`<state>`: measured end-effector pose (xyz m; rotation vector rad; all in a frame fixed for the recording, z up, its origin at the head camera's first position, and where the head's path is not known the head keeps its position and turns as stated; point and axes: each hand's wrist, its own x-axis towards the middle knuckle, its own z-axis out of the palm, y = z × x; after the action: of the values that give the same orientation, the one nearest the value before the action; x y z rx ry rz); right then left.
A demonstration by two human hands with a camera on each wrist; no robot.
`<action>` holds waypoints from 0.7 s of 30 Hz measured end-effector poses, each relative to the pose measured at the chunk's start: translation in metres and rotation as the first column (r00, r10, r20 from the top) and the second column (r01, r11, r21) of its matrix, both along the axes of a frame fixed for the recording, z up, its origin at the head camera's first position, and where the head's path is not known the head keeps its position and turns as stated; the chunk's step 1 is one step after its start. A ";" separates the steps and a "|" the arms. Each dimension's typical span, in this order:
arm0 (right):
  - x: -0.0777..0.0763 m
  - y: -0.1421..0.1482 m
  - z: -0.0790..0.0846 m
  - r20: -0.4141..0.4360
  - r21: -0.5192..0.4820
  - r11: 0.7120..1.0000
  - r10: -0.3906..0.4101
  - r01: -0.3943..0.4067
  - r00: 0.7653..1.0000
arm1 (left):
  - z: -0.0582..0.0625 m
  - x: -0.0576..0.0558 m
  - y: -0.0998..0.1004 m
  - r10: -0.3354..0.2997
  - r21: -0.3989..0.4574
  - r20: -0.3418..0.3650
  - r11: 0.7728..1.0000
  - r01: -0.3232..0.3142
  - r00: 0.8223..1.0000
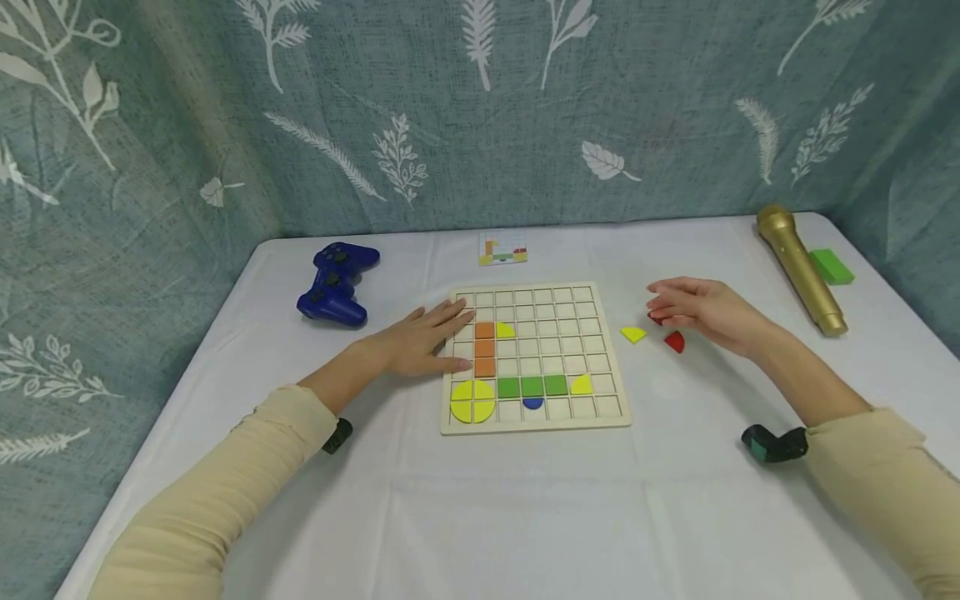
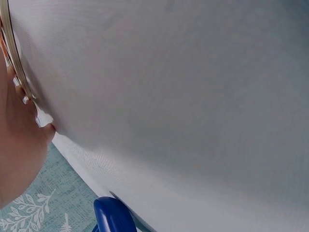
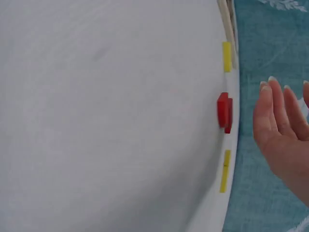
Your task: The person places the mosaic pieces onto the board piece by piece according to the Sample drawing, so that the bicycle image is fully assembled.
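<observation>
My left hand (image 1: 420, 342) rests with spread fingers on the left edge of a wooden grid board (image 1: 540, 428). On the board lie orange squares (image 1: 485, 350), green squares (image 1: 532, 386), a yellow circle made of quarter pieces (image 1: 472, 402), two separate yellow quarter pieces (image 1: 506, 331) and a blue half-round piece (image 1: 533, 403). To the right of the board, my right hand (image 1: 708, 312) hovers above loose pieces, its fingers extended and holding nothing. Near it are a yellow quarter piece (image 1: 633, 334) and two red pieces (image 1: 675, 342), one partly hidden. The right wrist view shows another yellow piece (image 3: 225, 171).
A small pattern card (image 1: 503, 248) lies behind the board. A blue game controller (image 1: 337, 285) is at the back left. At the back right are a gold microphone (image 1: 801, 271) and a green block (image 1: 831, 267). A patterned curtain (image 1: 450, 117) hangs behind the white-covered table (image 1: 525, 517).
</observation>
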<state>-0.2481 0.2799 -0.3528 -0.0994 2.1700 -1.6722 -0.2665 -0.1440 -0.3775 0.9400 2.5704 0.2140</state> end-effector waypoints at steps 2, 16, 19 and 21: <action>0.000 0.002 -0.003 -0.028 0.062 0.998 0.007 -0.006 1.000 | 0.000 0.000 0.000 -0.001 -0.002 0.000 1.000 0.001 1.000; -0.003 -0.018 -0.015 -0.229 0.412 0.904 0.227 -0.117 0.947 | -0.001 -0.001 -0.001 -0.001 -0.004 0.000 1.000 0.001 1.000; -0.004 -0.024 -0.016 -0.282 0.459 0.880 0.271 -0.119 0.920 | 0.000 -0.001 0.000 0.004 -0.009 0.008 1.000 -0.004 1.000; -0.005 -0.026 -0.018 -0.307 0.485 0.866 0.296 -0.119 0.904 | 0.001 -0.001 0.000 0.005 -0.009 0.013 1.000 -0.005 1.000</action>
<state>-0.2527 0.2536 -0.3704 -0.5432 2.6620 -1.0437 -0.2673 -0.1444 -0.3770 0.9266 2.5601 0.2090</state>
